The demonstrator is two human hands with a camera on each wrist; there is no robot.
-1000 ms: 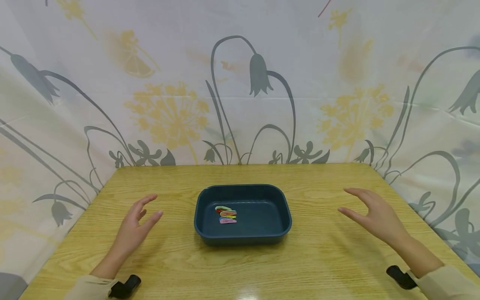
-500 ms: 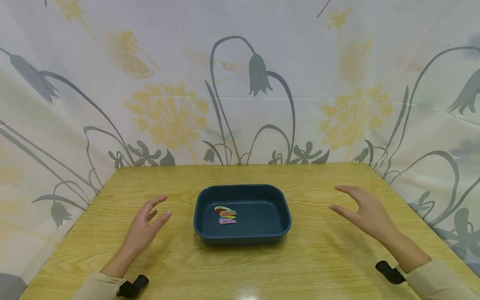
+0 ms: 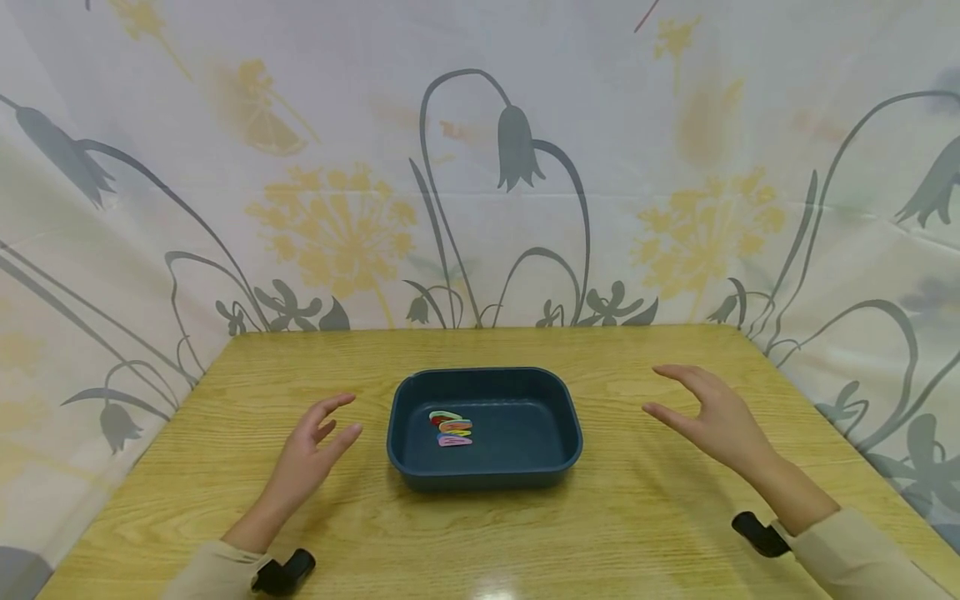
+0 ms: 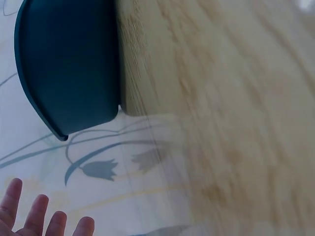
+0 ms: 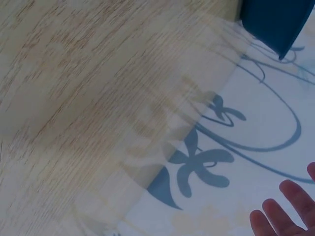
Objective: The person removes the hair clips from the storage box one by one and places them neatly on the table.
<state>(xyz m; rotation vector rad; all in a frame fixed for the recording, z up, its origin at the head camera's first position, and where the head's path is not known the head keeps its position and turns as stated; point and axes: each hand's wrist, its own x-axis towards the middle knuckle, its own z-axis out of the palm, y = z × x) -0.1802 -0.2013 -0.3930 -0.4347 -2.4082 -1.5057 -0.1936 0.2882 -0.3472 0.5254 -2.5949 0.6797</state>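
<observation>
Head view: left grip (image 3: 306, 452) and right grip (image 3: 718, 423) both spread, empty, flanking blue tray (image 3: 521, 433).

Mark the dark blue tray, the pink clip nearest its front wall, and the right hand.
Dark blue tray (image 3: 486, 482): head view, on the front wall below the rim.
Pink clip (image 3: 454, 441): head view, on its middle.
Right hand (image 3: 716, 422): head view, on the middle of the hand.
</observation>
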